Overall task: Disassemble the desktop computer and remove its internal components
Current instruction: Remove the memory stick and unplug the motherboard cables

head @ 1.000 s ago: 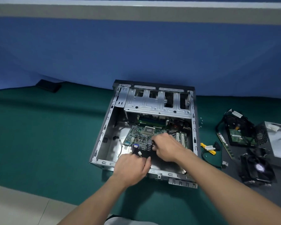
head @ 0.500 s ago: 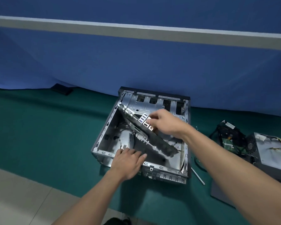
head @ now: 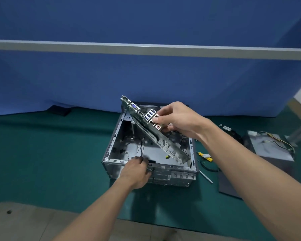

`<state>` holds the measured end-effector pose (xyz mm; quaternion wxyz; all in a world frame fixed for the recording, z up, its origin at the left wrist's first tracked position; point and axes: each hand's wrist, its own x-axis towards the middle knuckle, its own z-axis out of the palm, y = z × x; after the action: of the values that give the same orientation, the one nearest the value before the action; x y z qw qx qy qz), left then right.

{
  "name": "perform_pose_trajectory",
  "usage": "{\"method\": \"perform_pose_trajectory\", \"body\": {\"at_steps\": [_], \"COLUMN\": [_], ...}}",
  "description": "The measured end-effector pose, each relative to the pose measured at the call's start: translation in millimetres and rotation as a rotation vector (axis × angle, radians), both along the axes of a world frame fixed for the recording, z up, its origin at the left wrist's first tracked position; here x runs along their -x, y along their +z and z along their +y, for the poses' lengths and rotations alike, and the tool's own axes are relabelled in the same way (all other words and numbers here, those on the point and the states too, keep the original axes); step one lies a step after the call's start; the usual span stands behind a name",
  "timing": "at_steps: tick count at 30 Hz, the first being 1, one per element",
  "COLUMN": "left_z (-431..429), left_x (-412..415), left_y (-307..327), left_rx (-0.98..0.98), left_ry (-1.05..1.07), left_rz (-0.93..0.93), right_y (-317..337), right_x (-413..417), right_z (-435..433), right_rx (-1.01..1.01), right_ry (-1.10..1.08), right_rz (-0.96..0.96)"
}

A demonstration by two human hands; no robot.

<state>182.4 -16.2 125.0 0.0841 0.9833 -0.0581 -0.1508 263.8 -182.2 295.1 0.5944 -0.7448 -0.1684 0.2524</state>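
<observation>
Right hand point(head: 177, 119) pinches motherboard point(head: 165, 145) by ports; left hand point(head: 135, 169) grips case point(head: 114, 138) rim. Risk: tilted board snags wall, slips.

Board point(head: 156, 134), flat on the case point(head: 111, 146) floor a second ago, now stands steeply tilted, port end lifted above the rim, low end still inside near the front right corner. Right grip point(head: 179, 119) has risen with it, pinching the port block. Left grip point(head: 135, 171) has left the board's near edge and now grips the case's front wall.
</observation>
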Motion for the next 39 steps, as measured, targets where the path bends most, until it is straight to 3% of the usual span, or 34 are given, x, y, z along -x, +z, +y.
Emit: {"method": "perform_pose_trajectory", "body": {"at_steps": [6,15,19,25,33,39], "left_z": [-4,-55,-97,-159,-201,-205], "left_x": [1,-13,-27,-47,-65,-63], "left_y": [0,-9,-8,-12,-22,-29], "left_rx": [0.024,0.041,0.173,0.211,0.134,0.041], "left_ry": [-0.023,-0.233,-0.169,-0.103,0.055,0.061], "left_rz": [0.017,-0.065,-0.021,0.038,0.08,0.102], "right_y": [31,9,-24,-76,-127,-159], "right_x": [44,73,66,49,16,-3], "right_z": [-23,-92,-136,-207,-266,-296], "right_rx": [0.109,0.539,0.615,0.771,0.882,0.919], "right_ry": [-0.101,-0.154,-0.185,-0.115,-0.033,-0.045], "right_rz": [-0.28,-0.796,-0.81,-0.765,-0.783,-0.757]}}
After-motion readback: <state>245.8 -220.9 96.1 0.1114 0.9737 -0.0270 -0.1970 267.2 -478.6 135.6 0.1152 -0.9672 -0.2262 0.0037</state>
